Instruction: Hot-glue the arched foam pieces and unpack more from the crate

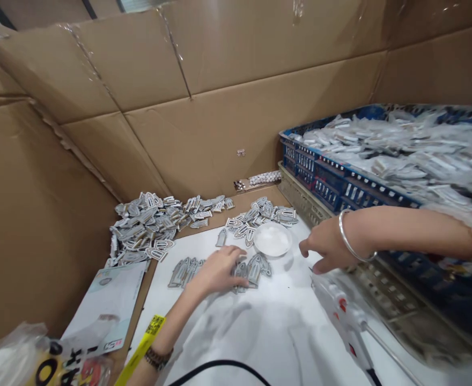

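My left hand (218,272) lies palm down over a small group of grey metal hair clips (254,269), its fingers curved across them. I cannot tell whether it grips any. More clips (183,271) sit just left of that hand on a white sheet (260,332). My right hand (326,244) reaches in from the right with its fingers apart, holding nothing. It hangs nearest a round white dish (272,239), a little to the dish's right. Beyond the dish lies a looser pile of clips (262,212).
A large heap of clips (143,230) lies on brown cardboard (220,206), with cardboard walls behind. On the right, a blue plastic crate (312,174) holds bagged items (400,150). A white electrical device (336,305) with red parts lies by the sheet, and a black cable (220,364) crosses the bottom.
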A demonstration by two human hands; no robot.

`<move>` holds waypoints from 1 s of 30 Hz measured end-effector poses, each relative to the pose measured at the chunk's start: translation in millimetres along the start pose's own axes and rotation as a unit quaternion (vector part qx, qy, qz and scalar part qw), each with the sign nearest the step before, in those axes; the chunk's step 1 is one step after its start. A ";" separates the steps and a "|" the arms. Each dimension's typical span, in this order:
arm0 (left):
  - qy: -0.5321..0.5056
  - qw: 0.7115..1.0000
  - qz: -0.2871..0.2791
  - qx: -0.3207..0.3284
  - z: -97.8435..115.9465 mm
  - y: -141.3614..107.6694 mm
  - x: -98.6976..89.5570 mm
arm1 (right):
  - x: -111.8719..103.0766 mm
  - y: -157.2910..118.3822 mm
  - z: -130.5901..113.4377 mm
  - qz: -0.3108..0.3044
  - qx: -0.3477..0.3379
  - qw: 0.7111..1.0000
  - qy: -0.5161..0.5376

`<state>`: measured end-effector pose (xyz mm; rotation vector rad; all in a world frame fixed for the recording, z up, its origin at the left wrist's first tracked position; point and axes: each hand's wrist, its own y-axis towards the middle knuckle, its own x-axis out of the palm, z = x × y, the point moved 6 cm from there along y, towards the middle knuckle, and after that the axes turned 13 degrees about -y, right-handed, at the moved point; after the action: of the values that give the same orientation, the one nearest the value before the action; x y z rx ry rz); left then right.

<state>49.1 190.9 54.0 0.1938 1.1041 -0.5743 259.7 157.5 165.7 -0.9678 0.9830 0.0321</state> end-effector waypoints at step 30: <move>-0.003 0.997 0.059 -0.049 44.9 23.4 74.1 | 18.0 15.0 -16.2 0.053 -0.016 0.989 -0.134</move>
<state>120.6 166.3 5.8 0.1705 1.1049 -0.4137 252.8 148.2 139.6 -0.9124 0.7862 0.2609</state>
